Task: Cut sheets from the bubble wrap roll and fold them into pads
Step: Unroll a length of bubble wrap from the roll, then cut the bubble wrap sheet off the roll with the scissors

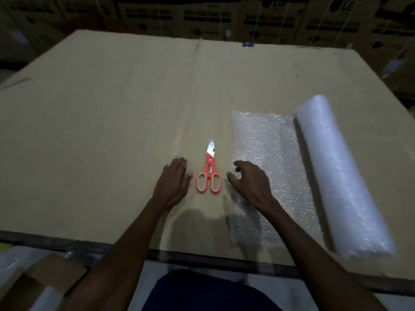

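A white bubble wrap roll lies at the right of the cardboard-covered table. An unrolled stretch of bubble wrap spreads flat to the left of the roll. Orange-handled scissors lie shut on the cardboard, blades pointing away from me. My left hand rests flat on the cardboard just left of the scissors' handles. My right hand hovers over the sheet's left edge with loosely curled fingers, just right of the scissors, holding nothing.
Stacked printed cardboard boxes form a wall behind the table. The table's dark front edge runs just ahead of my lap. Cardboard pieces and white material lie low at the left.
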Demonstrator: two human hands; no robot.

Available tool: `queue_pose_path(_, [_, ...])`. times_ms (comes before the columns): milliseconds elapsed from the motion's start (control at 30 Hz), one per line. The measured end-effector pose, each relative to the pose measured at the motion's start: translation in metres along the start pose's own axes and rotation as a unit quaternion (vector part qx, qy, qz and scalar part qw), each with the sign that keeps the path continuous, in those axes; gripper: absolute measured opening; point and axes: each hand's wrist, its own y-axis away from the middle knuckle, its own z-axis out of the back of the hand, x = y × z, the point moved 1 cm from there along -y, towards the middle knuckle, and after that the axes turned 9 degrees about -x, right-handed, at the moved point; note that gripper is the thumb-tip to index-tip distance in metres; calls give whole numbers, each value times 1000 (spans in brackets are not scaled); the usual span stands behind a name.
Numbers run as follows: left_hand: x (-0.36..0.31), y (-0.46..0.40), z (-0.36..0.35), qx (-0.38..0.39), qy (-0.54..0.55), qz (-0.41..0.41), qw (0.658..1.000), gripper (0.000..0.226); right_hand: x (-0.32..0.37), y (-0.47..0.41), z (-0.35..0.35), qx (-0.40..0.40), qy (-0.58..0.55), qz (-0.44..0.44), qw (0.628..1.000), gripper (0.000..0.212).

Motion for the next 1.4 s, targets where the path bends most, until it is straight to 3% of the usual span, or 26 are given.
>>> queue_pose_path(167, [37, 1, 3, 56, -50, -24, 997, 79, 50, 1, -40, 21, -12, -54, 998, 29])
queue_pose_path(433, [43, 5, 0, 52, -30, -37, 997, 74, 83, -6, -60, 32, 74, -164, 983, 42])
queue_pose_path(600, [45, 5, -1, 45, -25, -38, 998, 74, 86, -18, -53, 45, -25, -254, 966, 56])
queue_pose_path(667, [46, 4, -1, 47, -23, -36, 998, 73, 83, -17, -45, 35, -176, -327, 928, 52])
queue_pose_path(733, [46, 3, -1, 55, -25, -31, 998, 72, 81, -7, -36, 23, -315, -369, 874, 30])
queue_pose_path(900, [42, 2, 1, 44, -20, -28, 998, 74, 69, 27, -6, -14, -483, -363, 796, 5])
queue_pose_path(1033, [23, 7, 0, 20, 8, -27, 999, 70, 51, 59, 8, -5, -547, -353, 759, 19])
queue_pose_path(1200, [-33, 13, -3, 1, 60, -65, 996, 58, 28, 103, 25, -31, -609, -384, 693, 18])
queue_pose_path(1300, [-79, 24, -10, -5, 85, -117, 989, 58, 10, 132, 42, -47, -609, -381, 694, 16])
queue_pose_path(1400, [-122, 39, -25, 27, 92, -173, 980, 66, -12, 165, 61, -60, -615, -368, 695, 28])
